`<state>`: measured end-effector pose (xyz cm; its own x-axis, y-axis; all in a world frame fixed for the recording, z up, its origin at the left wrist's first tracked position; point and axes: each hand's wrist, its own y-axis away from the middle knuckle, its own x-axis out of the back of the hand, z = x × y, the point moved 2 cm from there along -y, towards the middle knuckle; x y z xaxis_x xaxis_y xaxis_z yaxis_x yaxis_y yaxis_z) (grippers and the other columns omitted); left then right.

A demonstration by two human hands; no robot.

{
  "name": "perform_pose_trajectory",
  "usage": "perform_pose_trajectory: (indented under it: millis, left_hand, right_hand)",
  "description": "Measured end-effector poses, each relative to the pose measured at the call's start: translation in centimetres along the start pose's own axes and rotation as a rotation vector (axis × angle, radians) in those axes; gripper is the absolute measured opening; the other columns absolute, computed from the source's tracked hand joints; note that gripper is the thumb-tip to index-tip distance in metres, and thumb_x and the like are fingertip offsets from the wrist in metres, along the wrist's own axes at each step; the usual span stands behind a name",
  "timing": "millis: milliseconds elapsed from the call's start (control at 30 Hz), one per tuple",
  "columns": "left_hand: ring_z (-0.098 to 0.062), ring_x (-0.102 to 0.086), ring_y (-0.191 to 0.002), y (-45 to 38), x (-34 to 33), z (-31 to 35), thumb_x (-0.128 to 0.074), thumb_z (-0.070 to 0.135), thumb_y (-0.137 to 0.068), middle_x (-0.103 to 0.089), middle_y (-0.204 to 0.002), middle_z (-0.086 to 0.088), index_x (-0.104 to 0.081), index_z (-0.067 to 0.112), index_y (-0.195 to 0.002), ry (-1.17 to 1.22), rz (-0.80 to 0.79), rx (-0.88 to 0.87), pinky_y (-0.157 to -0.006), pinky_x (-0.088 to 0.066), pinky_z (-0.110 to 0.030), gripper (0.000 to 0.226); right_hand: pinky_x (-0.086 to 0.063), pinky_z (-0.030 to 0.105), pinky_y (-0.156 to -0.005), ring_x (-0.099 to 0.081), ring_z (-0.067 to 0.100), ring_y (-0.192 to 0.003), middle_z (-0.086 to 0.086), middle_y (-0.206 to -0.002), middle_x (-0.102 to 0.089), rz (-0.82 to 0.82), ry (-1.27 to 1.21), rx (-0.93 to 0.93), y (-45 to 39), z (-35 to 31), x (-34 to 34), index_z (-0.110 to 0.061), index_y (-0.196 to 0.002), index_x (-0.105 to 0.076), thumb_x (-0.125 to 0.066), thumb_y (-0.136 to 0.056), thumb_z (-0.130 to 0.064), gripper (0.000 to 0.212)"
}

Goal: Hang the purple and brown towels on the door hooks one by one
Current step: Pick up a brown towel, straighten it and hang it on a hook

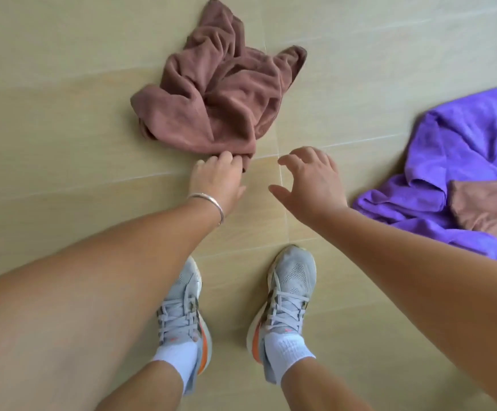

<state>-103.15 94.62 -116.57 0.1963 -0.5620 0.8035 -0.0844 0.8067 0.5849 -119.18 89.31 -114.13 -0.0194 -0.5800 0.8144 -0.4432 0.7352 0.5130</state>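
Note:
A crumpled brown towel (pixel 220 93) lies on the tiled floor ahead of me. My left hand (pixel 216 180), with a silver bracelet at the wrist, grips the towel's near edge with curled fingers. Just right of that edge, my right hand (pixel 309 179) hovers above the floor, fingers spread and loosely bent, holding nothing. A purple towel (pixel 460 161) is spread on the floor at the right. A second brown cloth (pixel 490 212) lies on top of it. No door or hooks are in view.
Beige floor tiles (pixel 63 129) fill the view. My two feet in grey sneakers (pixel 288 295) stand close below the hands.

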Motion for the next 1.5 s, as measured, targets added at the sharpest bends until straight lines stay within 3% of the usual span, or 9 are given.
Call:
perform_pose_trajectory:
  millis: [100,300,533,767,933,1100,1233,1367,1500]
  left_hand:
    - [-0.034,-0.057,-0.105,-2.5,-2.3,-0.7,-0.067,0.047,-0.083,-0.053,-0.116,-0.011,-0.058,0.011,-0.113,0.194,0.074,0.25,-0.078,-0.042,-0.041,0.047]
    - [-0.035,-0.058,-0.097,-1.7,0.7,-1.4,-0.059,0.028,-0.087,-0.058,-0.101,-0.01,-0.07,0.017,-0.095,0.244,0.146,0.162,-0.065,-0.04,-0.039,0.018]
    - [-0.023,-0.061,-0.08,4.7,16.1,-1.9,-0.063,0.037,-0.083,-0.063,-0.086,0.004,-0.063,0.025,-0.081,0.625,0.213,0.195,-0.067,-0.051,-0.036,0.013]
    - [-0.018,-0.065,-0.076,8.8,33.8,-4.1,-0.064,0.032,-0.081,-0.067,-0.074,0.012,-0.062,0.027,-0.079,0.765,0.262,0.226,-0.073,-0.054,-0.034,0.006]
    - [-0.014,-0.062,-0.069,12.2,42.7,-4.3,-0.064,0.025,-0.081,-0.067,-0.073,0.007,-0.062,0.02,-0.075,0.828,0.318,0.206,-0.057,-0.044,-0.02,0.008]
    - [-0.014,-0.066,-0.077,15.2,47.2,-4.3,-0.066,0.026,-0.077,-0.067,-0.082,0.01,-0.059,0.024,-0.072,0.945,0.37,0.2,-0.072,-0.056,-0.037,0.009]
    - [-0.017,-0.068,-0.079,16.9,49.4,-5.0,-0.067,0.011,-0.076,-0.066,-0.091,0.01,-0.058,0.027,-0.08,1.093,0.447,0.154,-0.077,-0.057,-0.046,0.018]
    - [-0.012,-0.065,-0.095,18.1,51.1,-7.0,-0.064,0.002,-0.078,-0.064,-0.1,0.013,-0.061,0.03,-0.089,1.156,0.539,0.103,-0.079,-0.058,-0.044,0.03]
    - [-0.006,-0.067,-0.077,18.4,50.8,-9.5,-0.055,-0.003,-0.087,-0.071,-0.092,0.008,-0.068,0.024,-0.082,1.177,0.564,0.129,-0.076,-0.058,-0.033,0.031]
  right_hand:
    - [-0.024,0.041,-0.113,-0.04,0.025,-0.128,0.002,-0.13,-0.051,-0.035,-0.024,-0.02,-0.2,1.3,-2.9,-0.024,-0.127,-0.057,-0.065,-0.082,-0.05,0.053]
    - [-0.029,0.047,-0.11,-0.043,0.027,-0.124,0.005,-0.126,-0.054,-0.002,-0.08,-0.056,2.3,0.5,-0.2,-0.02,-0.124,-0.059,-0.067,-0.08,-0.049,0.053]
    - [-0.025,0.045,-0.113,-0.038,0.026,-0.13,0.004,-0.134,-0.049,0.044,0.008,-0.026,4.7,-4.8,11.9,-0.022,-0.13,-0.053,-0.067,-0.081,-0.049,0.057]
    - [-0.024,0.043,-0.113,-0.037,0.026,-0.13,0.004,-0.138,-0.045,0.156,-0.092,-0.044,5.0,-12.0,24.8,-0.025,-0.131,-0.049,-0.065,-0.08,-0.05,0.059]
    - [-0.025,0.042,-0.111,-0.038,0.022,-0.128,0.001,-0.133,-0.047,0.249,-0.129,-0.027,5.4,-15.8,30.7,-0.026,-0.126,-0.051,-0.064,-0.077,-0.053,0.058]
    - [-0.03,0.047,-0.11,-0.043,0.025,-0.127,0.002,-0.126,-0.053,0.318,-0.116,-0.022,6.1,-19.4,33.0,-0.023,-0.121,-0.053,-0.057,-0.071,-0.068,0.067]
    - [-0.042,0.046,-0.099,-0.056,0.028,-0.111,0.002,-0.111,-0.061,0.442,-0.196,-0.005,6.0,-21.5,34.0,-0.021,-0.107,-0.062,-0.049,-0.073,-0.051,0.047]
    - [-0.048,0.04,-0.086,-0.057,0.025,-0.092,-0.001,-0.097,-0.064,0.577,-0.282,0.089,5.5,-23.1,34.7,-0.021,-0.094,-0.068,-0.053,-0.073,-0.037,0.03]
    - [-0.047,0.036,-0.077,-0.053,0.021,-0.088,0.0,-0.087,-0.066,0.58,-0.468,0.144,5.1,-24.8,34.0,-0.015,-0.084,-0.071,-0.059,-0.082,-0.023,0.014]
